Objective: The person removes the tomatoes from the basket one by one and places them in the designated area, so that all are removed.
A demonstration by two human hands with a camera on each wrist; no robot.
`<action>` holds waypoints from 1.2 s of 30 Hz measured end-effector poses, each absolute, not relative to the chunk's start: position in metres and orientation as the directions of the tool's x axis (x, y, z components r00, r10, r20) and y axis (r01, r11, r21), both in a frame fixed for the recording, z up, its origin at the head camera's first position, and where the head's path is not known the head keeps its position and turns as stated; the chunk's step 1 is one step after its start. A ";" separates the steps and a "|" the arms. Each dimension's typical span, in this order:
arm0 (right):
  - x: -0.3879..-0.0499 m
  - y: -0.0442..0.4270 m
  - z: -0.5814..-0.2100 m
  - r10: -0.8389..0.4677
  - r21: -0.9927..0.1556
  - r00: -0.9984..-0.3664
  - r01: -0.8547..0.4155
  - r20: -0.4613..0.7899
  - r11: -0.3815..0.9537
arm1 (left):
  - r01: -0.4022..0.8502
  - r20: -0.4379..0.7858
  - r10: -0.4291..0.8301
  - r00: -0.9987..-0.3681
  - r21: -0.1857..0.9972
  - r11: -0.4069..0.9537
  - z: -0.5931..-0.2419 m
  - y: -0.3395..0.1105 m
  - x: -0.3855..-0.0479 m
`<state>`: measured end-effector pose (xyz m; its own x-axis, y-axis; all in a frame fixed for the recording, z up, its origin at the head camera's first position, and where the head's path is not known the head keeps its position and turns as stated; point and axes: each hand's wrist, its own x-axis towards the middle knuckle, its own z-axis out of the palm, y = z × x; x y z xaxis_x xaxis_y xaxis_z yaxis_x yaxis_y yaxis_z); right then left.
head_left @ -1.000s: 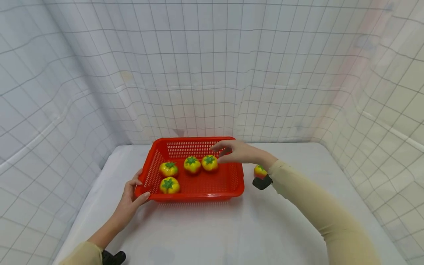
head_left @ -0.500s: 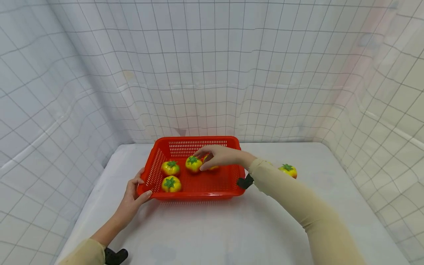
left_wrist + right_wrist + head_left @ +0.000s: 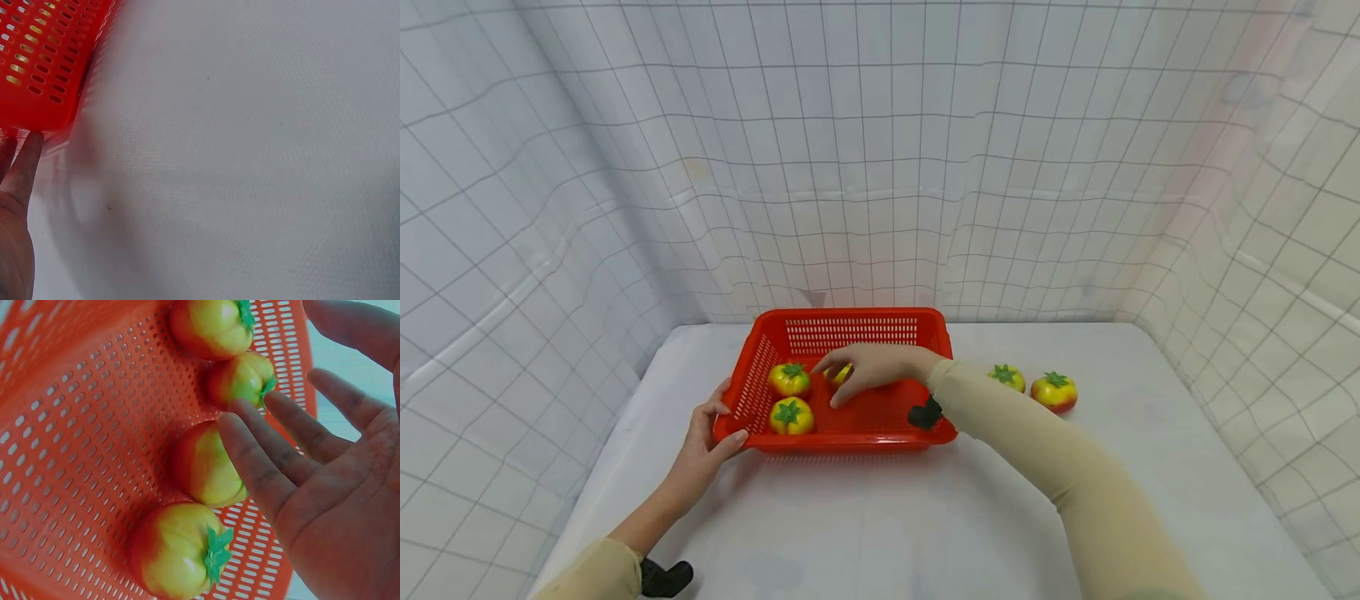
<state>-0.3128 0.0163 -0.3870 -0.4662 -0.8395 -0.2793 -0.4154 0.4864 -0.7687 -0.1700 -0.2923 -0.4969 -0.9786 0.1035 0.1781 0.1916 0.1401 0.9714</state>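
Note:
A red slotted plastic basket [image 3: 880, 439] stands on the table. My left hand [image 3: 696, 462] grips its near left corner, thumb on the front rim and fingers at the left side. In the left wrist view, fingertips [image 3: 31, 147] touch the basket's outside. Inside lie several yellow-red tomatoes with green star-shaped tops, among them a back-left tomato [image 3: 789, 380] and a front-left tomato [image 3: 792, 416]. My right hand [image 3: 880, 367] is over the basket's middle, fingers spread, partly hiding another tomato [image 3: 837, 375]. In the right wrist view its fingers overlap a tomato [image 3: 209, 464]; whether they touch cannot be told.
Right of the basket, two more tomatoes lie on the white table [image 3: 880, 517]: one tomato [image 3: 1007, 377] partly behind the right sleeve [image 3: 1000, 400], another tomato [image 3: 1055, 392] farther right. White gridded cloth [image 3: 880, 167] hangs behind the table and along both sides.
My right hand has moved left across the basket, from its right part to the middle tomatoes. The two tomatoes at right have come out from behind the arm. My left hand keeps its grip.

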 end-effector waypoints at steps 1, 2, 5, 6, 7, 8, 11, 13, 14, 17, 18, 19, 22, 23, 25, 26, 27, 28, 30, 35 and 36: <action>-0.314 0.014 -0.388 -0.841 -0.763 -0.458 -0.421 -0.288 0.490 | 0.193 0.179 0.104 -0.978 0.972 0.136 -0.497 -0.292 -0.170; -0.314 0.011 -0.390 -0.844 -0.759 -0.448 -0.426 -0.296 0.492 | 0.193 0.179 0.106 -0.978 0.972 0.132 -0.497 -0.292 -0.170; -0.315 0.004 -0.394 -0.844 -0.742 -0.425 -0.437 -0.328 0.508 | 0.196 0.183 0.106 -0.977 0.973 0.126 -0.497 -0.292 -0.169; -0.316 0.002 -0.395 -0.844 -0.739 -0.417 -0.438 -0.338 0.512 | 0.196 0.183 0.107 -0.977 0.973 0.125 -0.496 -0.292 -0.169; -0.316 -0.001 -0.396 -0.845 -0.736 -0.408 -0.440 -0.346 0.514 | 0.198 0.185 0.108 -0.977 0.972 0.125 -0.496 -0.292 -0.169; -0.316 -0.003 -0.398 -0.846 -0.735 -0.399 -0.440 -0.354 0.516 | 0.199 0.186 0.112 -0.976 0.972 0.124 -0.496 -0.292 -0.169; -0.317 -0.010 -0.401 -0.847 -0.739 -0.376 -0.429 -0.376 0.519 | 0.200 0.186 0.111 -0.976 0.972 0.123 -0.495 -0.291 -0.170; -0.317 -0.014 -0.403 -0.846 -0.744 -0.366 -0.418 -0.387 0.521 | 0.198 0.184 0.113 -0.976 0.972 0.126 -0.495 -0.291 -0.171; -0.318 -0.016 -0.404 -0.846 -0.743 -0.363 -0.417 -0.392 0.523 | 0.196 0.183 0.113 -0.977 0.972 0.126 -0.495 -0.291 -0.171; -0.317 -0.021 -0.407 -0.841 -0.729 -0.363 -0.430 -0.400 0.532 | 0.196 0.183 0.108 -0.977 0.972 0.130 -0.496 -0.291 -0.171; -0.317 -0.022 -0.408 -0.841 -0.722 -0.365 -0.439 -0.400 0.534 | 0.196 0.183 0.109 -0.977 0.972 0.130 -0.496 -0.291 -0.171; -0.317 -0.024 -0.409 -0.839 -0.716 -0.368 -0.446 -0.401 0.537 | 0.198 0.184 0.107 -0.977 0.971 0.131 -0.496 -0.291 -0.171; -0.317 -0.027 -0.411 -0.833 -0.698 -0.380 -0.461 -0.403 0.548 | 0.199 0.186 0.108 -0.977 0.972 0.128 -0.496 -0.291 -0.170; -0.317 -0.029 -0.411 -0.829 -0.694 -0.385 -0.460 -0.406 0.553 | 0.200 0.187 0.108 -0.976 0.972 0.126 -0.496 -0.290 -0.169; -0.316 -0.031 -0.413 -0.823 -0.694 -0.389 -0.451 -0.415 0.562 | 0.204 0.191 0.111 -0.975 0.972 0.116 -0.495 -0.290 -0.169; -0.316 -0.032 -0.413 -0.819 -0.692 -0.389 -0.446 -0.421 0.568 | 0.206 0.193 0.113 -0.975 0.972 0.110 -0.495 -0.290 -0.169; -0.316 -0.033 -0.413 -0.816 -0.693 -0.389 -0.439 -0.427 0.572 | 0.208 0.196 0.114 -0.974 0.972 0.106 -0.495 -0.290 -0.169; -0.317 -0.034 -0.414 -0.813 -0.695 -0.387 -0.428 -0.436 0.577 | 0.209 0.197 0.114 -0.974 0.973 0.102 -0.495 -0.290 -0.168; -0.316 -0.036 -0.414 -0.808 -0.697 -0.380 -0.416 -0.451 0.585 | 0.212 0.200 0.115 -0.973 0.972 0.098 -0.495 -0.290 -0.168; -0.315 -0.041 -0.411 -0.799 -0.684 -0.360 -0.415 -0.481 0.600 | 0.212 0.201 0.108 -0.974 0.972 0.100 -0.495 -0.290 -0.168; -0.315 -0.042 -0.410 -0.797 -0.681 -0.357 -0.416 -0.487 0.603 | 0.213 0.202 0.107 -0.974 0.972 0.100 -0.495 -0.291 -0.168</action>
<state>-0.3147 -0.0422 -0.4101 -0.3571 -0.7968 -0.4874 -0.4158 0.6029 -0.6809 -0.1679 -0.2906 -0.4955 -0.9735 0.1073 0.2019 0.2126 0.1001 0.9720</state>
